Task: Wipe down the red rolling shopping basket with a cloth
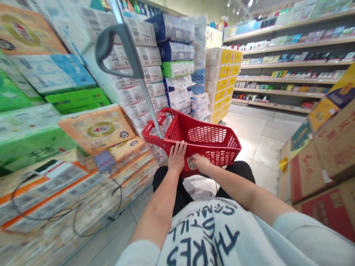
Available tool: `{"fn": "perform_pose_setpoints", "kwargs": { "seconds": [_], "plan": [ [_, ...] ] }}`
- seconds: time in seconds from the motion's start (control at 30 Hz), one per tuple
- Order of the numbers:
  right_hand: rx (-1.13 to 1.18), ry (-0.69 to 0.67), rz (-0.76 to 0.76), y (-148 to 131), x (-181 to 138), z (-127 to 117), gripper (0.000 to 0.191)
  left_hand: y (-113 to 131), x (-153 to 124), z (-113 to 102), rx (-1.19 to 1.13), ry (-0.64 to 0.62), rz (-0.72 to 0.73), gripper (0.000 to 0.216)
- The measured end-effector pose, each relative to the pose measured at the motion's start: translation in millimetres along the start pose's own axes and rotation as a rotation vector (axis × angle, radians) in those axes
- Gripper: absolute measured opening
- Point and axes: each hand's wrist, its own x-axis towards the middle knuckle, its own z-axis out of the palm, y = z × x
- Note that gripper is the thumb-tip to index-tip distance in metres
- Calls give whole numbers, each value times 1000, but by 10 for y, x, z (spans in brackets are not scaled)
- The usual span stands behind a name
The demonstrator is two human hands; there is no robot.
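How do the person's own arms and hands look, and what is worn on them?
The left hand and the right hand are bare: no gloves, and no ring, watch or bracelet shows. The forearms are uncovered too. Short pale grey sleeves end near the elbows; they belong to a T-shirt with dark blue printed letters.

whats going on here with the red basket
A person stands in a shop aisle with both hands on a red basket. The left hand lies flat on its near rim, and the right hand rests against the near wall just beside it. Nothing shows inside the basket. Its grey pull handle sticks up toward the camera. Stacked tissue packs line the left side and cardboard boxes the right.
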Motion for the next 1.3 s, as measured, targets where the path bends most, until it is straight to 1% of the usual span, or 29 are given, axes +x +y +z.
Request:
{"fn": "perform_pose_setpoints", "kwargs": {
  "seconds": [0.1, 0.13, 0.17, 0.3, 0.33, 0.47, 0.63, 0.7, 0.8, 0.87, 0.9, 1.0, 1.07, 1.13, 1.23, 1.3],
  "plan": [
    [-7, 106, -53, -24, 78, -25, 30, -5, -1, 12, 24, 0, -3, 62],
    [-14, 120, -67, -27, 98, -25, 29, -7, -1, 11, 33, 0, -3, 61],
    [-26, 110, -82, -27, 110, -19, 28, -10, -2, 7, 40, -1, -1, 61],
    [-100, -31, -117, -43, 108, 28, 25, -28, -3, -31, 50, -20, 16, 63],
    [-106, -41, -119, -55, 111, 30, 25, -32, -3, -39, 50, -25, 21, 63],
    [-90, -6, -117, -107, 131, 16, 26, -47, -4, -36, 49, -12, 25, 63],
    [-67, -107, -75, -96, 75, 34, 24, -59, -10, 4, 68, 4, 35, 64],
    [-52, -68, -83, -92, 80, -18, 25, -54, -7, 14, 70, 0, 33, 64],
    [-47, 61, -101, -93, 105, -120, 27, -39, -1, 20, 66, -4, 9, 62],
    [-48, 88, -81, -76, 71, -123, 29, -31, -2, 18, 56, 4, 3, 61],
    [-49, 65, -65, -59, 32, -95, 29, -30, -4, 16, 53, 9, 7, 62],
    [-55, -61, -28, 17, -107, 30, 26, -33, -10, 14, 52, 27, 21, 63],
    [-51, -71, -22, 67, -136, 56, 25, -34, -11, 20, 53, 31, 20, 63],
    [-36, 18, -31, 101, -81, -10, 28, -28, -7, 30, 48, 28, 11, 62],
    [-24, 208, -69, 137, 68, -185, 32, -14, 0, 37, 41, 24, -7, 60],
    [-21, 283, -90, 171, 101, -233, 32, -8, 3, 35, 40, 26, -14, 60]
  ]
}}
